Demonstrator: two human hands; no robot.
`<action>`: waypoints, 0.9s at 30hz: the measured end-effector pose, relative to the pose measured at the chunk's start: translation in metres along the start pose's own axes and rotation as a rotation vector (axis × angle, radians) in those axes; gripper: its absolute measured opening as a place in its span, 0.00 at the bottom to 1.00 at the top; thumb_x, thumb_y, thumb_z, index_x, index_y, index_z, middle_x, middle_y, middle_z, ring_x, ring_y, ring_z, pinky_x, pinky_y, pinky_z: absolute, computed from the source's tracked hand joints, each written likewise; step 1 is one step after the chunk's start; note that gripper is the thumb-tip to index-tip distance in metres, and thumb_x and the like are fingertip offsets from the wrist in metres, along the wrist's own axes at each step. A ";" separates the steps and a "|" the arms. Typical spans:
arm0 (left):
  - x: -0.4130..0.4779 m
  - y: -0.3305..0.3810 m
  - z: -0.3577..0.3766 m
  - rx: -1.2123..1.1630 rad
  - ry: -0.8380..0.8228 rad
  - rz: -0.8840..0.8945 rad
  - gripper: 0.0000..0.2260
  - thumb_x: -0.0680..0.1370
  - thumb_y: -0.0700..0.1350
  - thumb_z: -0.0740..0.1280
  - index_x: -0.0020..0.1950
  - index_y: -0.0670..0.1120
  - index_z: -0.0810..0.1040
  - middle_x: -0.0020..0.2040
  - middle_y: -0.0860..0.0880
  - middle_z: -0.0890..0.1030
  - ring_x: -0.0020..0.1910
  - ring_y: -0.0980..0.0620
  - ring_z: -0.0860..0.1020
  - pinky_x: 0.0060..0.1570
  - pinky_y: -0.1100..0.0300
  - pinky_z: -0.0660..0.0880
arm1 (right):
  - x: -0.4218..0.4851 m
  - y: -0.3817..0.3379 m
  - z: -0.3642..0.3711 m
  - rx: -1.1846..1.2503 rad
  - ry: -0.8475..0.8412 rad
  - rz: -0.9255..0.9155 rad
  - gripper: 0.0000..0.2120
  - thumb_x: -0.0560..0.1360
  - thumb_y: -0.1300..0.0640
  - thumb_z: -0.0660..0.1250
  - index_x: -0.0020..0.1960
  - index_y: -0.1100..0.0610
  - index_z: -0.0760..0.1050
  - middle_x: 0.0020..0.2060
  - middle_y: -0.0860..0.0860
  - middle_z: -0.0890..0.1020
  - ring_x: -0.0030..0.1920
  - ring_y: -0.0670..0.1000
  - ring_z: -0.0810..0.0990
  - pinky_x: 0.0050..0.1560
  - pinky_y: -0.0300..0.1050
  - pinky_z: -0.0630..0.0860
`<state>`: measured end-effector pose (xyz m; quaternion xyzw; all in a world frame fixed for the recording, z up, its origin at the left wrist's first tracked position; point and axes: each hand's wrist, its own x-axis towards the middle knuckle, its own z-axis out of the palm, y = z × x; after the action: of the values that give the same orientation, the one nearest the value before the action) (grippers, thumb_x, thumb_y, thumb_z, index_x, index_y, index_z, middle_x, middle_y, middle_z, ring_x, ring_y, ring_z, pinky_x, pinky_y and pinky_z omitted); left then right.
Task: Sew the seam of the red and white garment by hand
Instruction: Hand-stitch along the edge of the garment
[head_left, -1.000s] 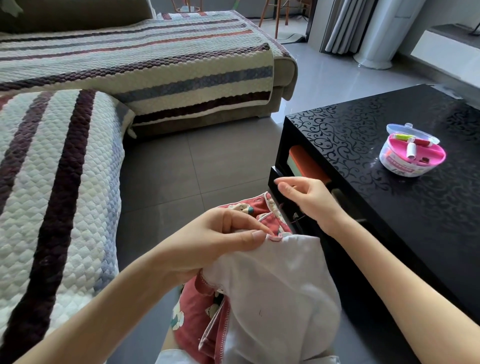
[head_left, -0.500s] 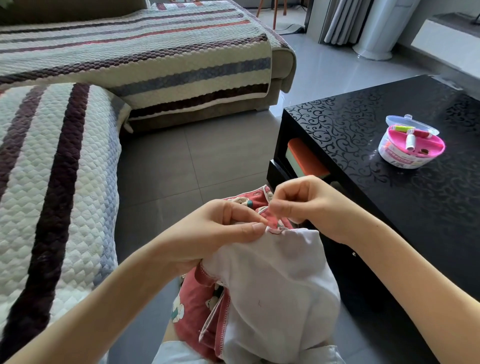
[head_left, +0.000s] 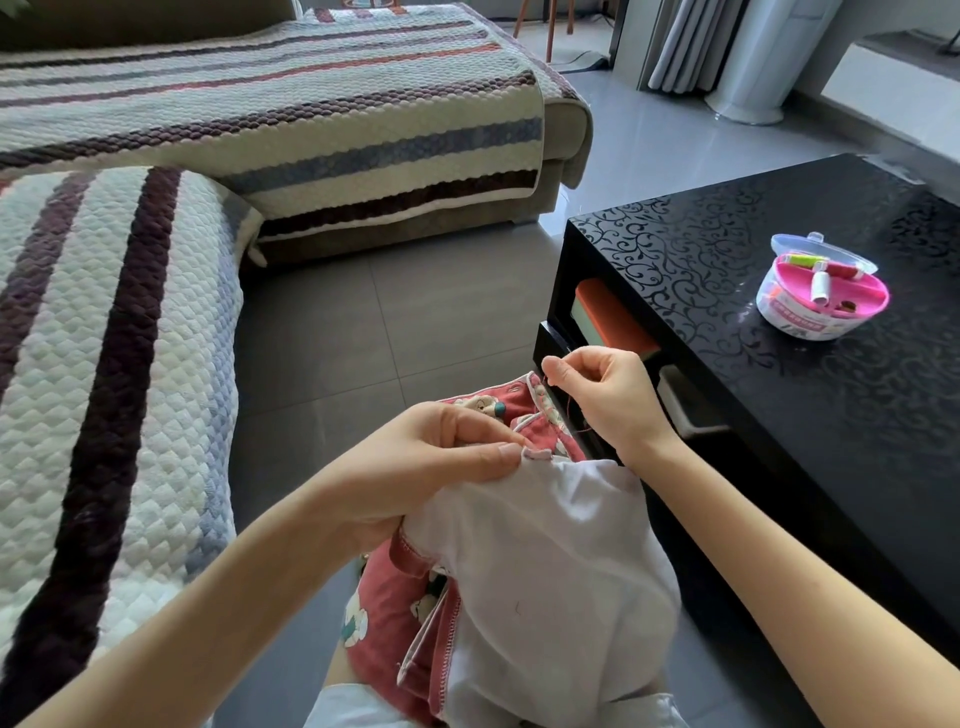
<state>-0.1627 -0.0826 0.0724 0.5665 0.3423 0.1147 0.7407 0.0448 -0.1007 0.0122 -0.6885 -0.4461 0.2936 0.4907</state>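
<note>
The red and white garment (head_left: 545, 582) lies bunched over my lap, white inside up, with red printed fabric showing at its left and far edges. My left hand (head_left: 431, 467) pinches the seam edge between thumb and fingers at the top of the white part. My right hand (head_left: 602, 395) is raised just beyond it, fingers curled, pinching a thin needle at its fingertips. A red thread (head_left: 574, 415) runs from that hand down to the seam.
A black patterned coffee table (head_left: 779, 415) stands close on the right, with a round pink sewing kit (head_left: 821, 291) of thread spools on top. A sofa with a striped quilted cover (head_left: 104, 364) fills the left and back. Grey tiled floor (head_left: 389, 322) lies between.
My right hand came down to the seam next to the left fingers, then lifted up and away to the right with the needle, drawing the red thread out. My left hand kept its pinch.
</note>
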 end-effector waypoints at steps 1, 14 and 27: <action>-0.001 0.001 0.000 -0.006 0.007 -0.001 0.09 0.70 0.41 0.74 0.47 0.38 0.84 0.42 0.42 0.84 0.39 0.51 0.81 0.39 0.64 0.78 | -0.005 -0.008 -0.002 0.040 -0.025 0.002 0.11 0.75 0.54 0.70 0.43 0.63 0.80 0.22 0.45 0.71 0.22 0.41 0.65 0.26 0.30 0.62; -0.004 0.000 0.002 0.110 0.114 0.042 0.08 0.69 0.47 0.73 0.40 0.43 0.85 0.37 0.50 0.84 0.36 0.56 0.79 0.34 0.68 0.74 | -0.057 -0.048 -0.028 0.198 -0.552 0.020 0.08 0.68 0.54 0.71 0.32 0.54 0.78 0.28 0.49 0.74 0.31 0.46 0.71 0.31 0.35 0.66; -0.006 -0.016 0.003 0.016 0.376 0.011 0.11 0.75 0.39 0.68 0.32 0.45 0.81 0.31 0.49 0.79 0.30 0.56 0.75 0.29 0.67 0.71 | -0.060 -0.033 -0.030 0.227 -0.250 0.231 0.09 0.66 0.63 0.70 0.27 0.62 0.75 0.21 0.52 0.66 0.24 0.45 0.62 0.26 0.37 0.59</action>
<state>-0.1685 -0.0931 0.0601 0.5430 0.4725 0.2199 0.6585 0.0334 -0.1632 0.0516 -0.6334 -0.3856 0.4798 0.4689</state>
